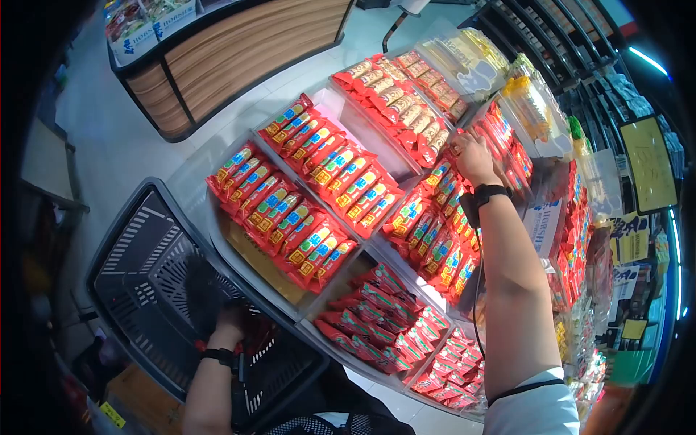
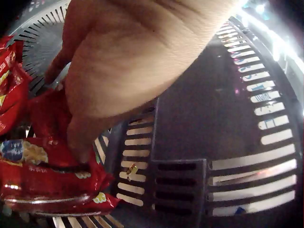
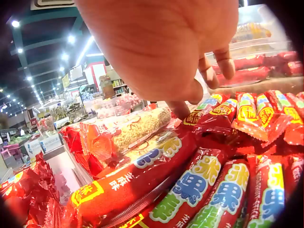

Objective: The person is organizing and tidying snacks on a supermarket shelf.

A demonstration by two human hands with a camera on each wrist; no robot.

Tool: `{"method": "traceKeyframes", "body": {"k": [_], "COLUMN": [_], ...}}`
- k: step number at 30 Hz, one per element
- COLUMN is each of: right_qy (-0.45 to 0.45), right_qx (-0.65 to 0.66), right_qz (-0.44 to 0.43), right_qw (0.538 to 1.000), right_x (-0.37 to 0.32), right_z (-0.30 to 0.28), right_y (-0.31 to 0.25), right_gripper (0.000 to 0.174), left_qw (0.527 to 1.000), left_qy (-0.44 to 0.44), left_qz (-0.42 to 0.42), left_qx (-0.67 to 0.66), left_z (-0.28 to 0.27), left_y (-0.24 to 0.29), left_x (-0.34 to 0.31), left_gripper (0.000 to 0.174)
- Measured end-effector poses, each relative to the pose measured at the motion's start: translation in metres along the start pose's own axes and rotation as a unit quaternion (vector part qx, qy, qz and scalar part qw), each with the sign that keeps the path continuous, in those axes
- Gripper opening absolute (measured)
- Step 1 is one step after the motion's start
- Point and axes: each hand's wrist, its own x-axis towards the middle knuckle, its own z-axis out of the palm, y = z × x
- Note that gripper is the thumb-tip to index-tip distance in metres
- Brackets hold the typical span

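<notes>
Red-wrapped rice cracker sticks (image 1: 341, 174) fill the compartments of a shop display. My right hand (image 1: 475, 159) reaches to the far side of it, over more of these sticks (image 1: 428, 239). In the right wrist view the thumb (image 3: 178, 109) is right at the end of a long red stick (image 3: 137, 171), beside a clear-wrapped golden roll (image 3: 142, 128). The other fingers (image 3: 224, 62) hang apart from the thumb, nothing visible between them. My left hand (image 1: 228, 326) is inside a dark slotted basket (image 1: 145, 254). Its thumb and fingers pinch a red snack packet (image 2: 50, 111), above other red packets (image 2: 52, 185).
Red and green packets (image 1: 391, 319) lie in the display's near section, and golden rolls (image 1: 399, 101) in the far one. Clear bins (image 1: 533, 109) rise along the right side. A wood-panelled counter (image 1: 239, 65) stands across the tiled floor.
</notes>
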Motion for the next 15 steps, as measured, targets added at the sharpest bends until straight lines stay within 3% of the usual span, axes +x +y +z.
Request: {"method": "traceKeyframes", "body": {"k": [3, 7, 9, 13, 15], "right_qy": [0.002, 0.049, 0.072, 0.157, 0.197], "right_qx": [0.021, 0.062, 0.064, 0.12, 0.189], "right_qz": [0.012, 0.004, 0.0, -0.026, -0.07], "right_qw": [1.0, 0.997, 0.995, 0.98, 0.959], "right_x": [-0.004, -0.007, -0.005, -0.026, -0.05], "right_z": [0.004, 0.001, -0.004, -0.054, -0.082], "right_y": [0.0, -0.005, -0.009, -0.048, -0.074], "right_gripper": [0.042, 0.043, 0.042, 0.033, 0.032], "left_qw": [0.996, 0.989, 0.974, 0.973, 0.981], "left_qy": [-0.034, -0.102, -0.199, -0.196, -0.139], "left_qz": [-0.005, -0.031, 0.068, 0.039, 0.086], "left_qx": [-0.079, -0.102, -0.091, -0.117, -0.108], "left_z": [0.019, -0.014, -0.02, -0.009, -0.021], "left_y": [-0.018, 0.001, 0.001, -0.004, 0.011], "left_x": [0.011, -0.008, -0.016, -0.014, -0.03], "left_gripper": [0.054, 0.05, 0.045, 0.044, 0.03]}}
